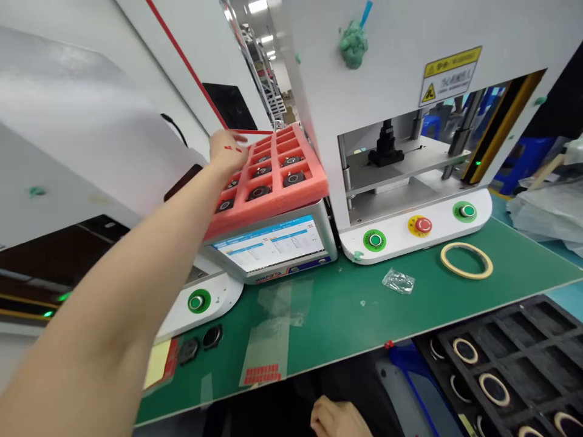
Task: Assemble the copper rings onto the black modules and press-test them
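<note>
My left hand [228, 152] is stretched far forward at the left edge of a pink foam tray [285, 195]. Small red stickers sit on the back of this hand, and most of its fingers are hidden, so its grip does not show. Round black watch-like parts [294, 178] fill several of the tray's near compartments. The tray rests on top of a device with a lit screen [271, 244]. Low in the view, my right hand [339, 417] is closed over dark clothing, its fingers curled; anything inside them is hidden.
A white press [416, 227] with green and red buttons stands right, another machine left. On the green mat [337, 321] lie a tape roll [487, 270], a clear plastic bag [399, 281], red stickers [263, 374] and two dark round parts [212, 337]. A black tray [519, 340] holds cream-coloured rings.
</note>
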Motion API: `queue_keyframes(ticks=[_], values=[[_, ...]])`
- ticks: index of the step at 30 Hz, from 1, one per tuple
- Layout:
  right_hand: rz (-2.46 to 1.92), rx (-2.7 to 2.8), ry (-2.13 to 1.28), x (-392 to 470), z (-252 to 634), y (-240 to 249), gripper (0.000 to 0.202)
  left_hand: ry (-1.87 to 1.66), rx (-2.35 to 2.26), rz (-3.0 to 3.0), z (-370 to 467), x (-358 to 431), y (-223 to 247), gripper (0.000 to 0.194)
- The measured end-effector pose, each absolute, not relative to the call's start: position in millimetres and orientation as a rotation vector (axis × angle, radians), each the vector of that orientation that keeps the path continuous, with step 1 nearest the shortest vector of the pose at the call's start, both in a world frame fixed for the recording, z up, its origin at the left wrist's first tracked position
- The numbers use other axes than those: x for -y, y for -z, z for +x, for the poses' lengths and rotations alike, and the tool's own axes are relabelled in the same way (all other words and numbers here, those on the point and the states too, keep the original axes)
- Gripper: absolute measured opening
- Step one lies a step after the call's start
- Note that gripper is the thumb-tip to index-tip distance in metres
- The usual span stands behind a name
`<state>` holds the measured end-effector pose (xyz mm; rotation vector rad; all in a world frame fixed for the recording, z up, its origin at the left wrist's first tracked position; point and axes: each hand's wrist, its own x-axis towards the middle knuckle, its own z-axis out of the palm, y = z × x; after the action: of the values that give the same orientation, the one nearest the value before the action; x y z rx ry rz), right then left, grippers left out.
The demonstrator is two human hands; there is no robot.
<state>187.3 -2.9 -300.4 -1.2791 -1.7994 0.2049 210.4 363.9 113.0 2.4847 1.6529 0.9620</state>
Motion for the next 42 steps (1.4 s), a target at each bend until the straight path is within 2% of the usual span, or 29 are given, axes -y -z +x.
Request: queue_keyframes(ticks=[3, 4, 6, 8, 10, 15, 20, 25, 28, 42], values=[[-1.319, 1.838, -0.298, 9, 197, 281, 0.040, -1.128, -1.485, 2.668, 170, -307, -111, 0.040], [-1.328, 1.850, -0.330, 11, 200, 276, 0.039, -1.155, -1.356, 2.771, 148, -281, -105, 0.038], [-1.333, 1.881, -0.391, 16, 204, 273, 0.037, -0.993, -1.187, 2.806, 97, -220, -85, 0.028], [-1.326, 1.923, -0.441, 20, 207, 275, 0.035, -0.724, -1.294, 2.692, 41, -153, -54, 0.013], [-1.311, 1.976, -0.460, 22, 209, 280, 0.033, -0.513, -1.307, 2.319, -10, -87, -13, 0.014], [-1.276, 2.105, -0.369, 19, 214, 288, 0.032, -0.503, -1.620, 1.917, -103, 46, 83, 0.010], [-1.265, 2.195, -0.244, 23, 214, 288, 0.040, -0.518, -2.004, 1.745, -169, 132, 105, 0.017], [-1.298, 2.242, -0.092, 23, 214, 292, 0.043, -0.561, -2.652, 1.428, -256, 176, 94, 0.032], [-1.300, 2.267, -0.058, 22, 214, 294, 0.040, -0.481, -2.866, 1.245, -298, 189, 93, 0.034], [-1.334, 2.341, 0.028, 23, 209, 290, 0.042, 0.058, -2.967, 0.990, -327, 158, 114, 0.035]])
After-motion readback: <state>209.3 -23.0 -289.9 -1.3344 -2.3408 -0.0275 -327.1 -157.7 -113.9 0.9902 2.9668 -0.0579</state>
